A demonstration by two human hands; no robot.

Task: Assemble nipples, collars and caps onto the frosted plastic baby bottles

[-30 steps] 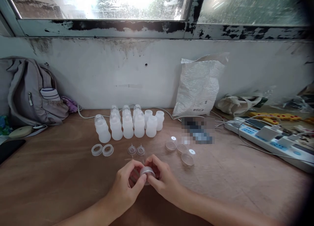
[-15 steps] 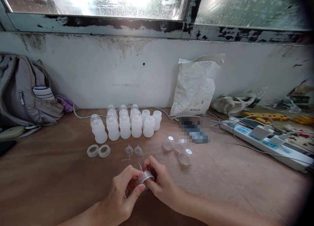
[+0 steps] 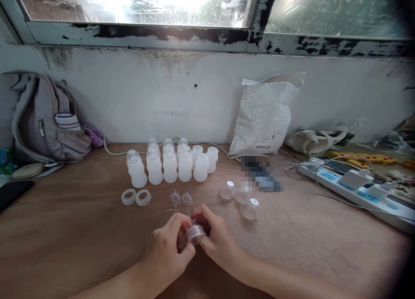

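Note:
Between my left hand and my right hand is a clear bottle collar ring, low over the table. A thin pointed stem, like those on the nipples lying beyond, sticks up from it. My left thumb and fingers pinch its left side, while the right fingers close around its other side. Beyond my hands lie two clear bottle nipples. To their left are two whitish collar rings, side by side. Several clear round covers and small white discs rest on the right.
Several frosted baby bottles stand in rows at the back, some with clear domed tops. A padded mailer bag leans on the wall. On the right lies a power strip with cables; a backpack sits far left.
The view has shifted slightly, so the whole scene sits further right. My fingers have moved a little around the collar ring, which both hands still hold.

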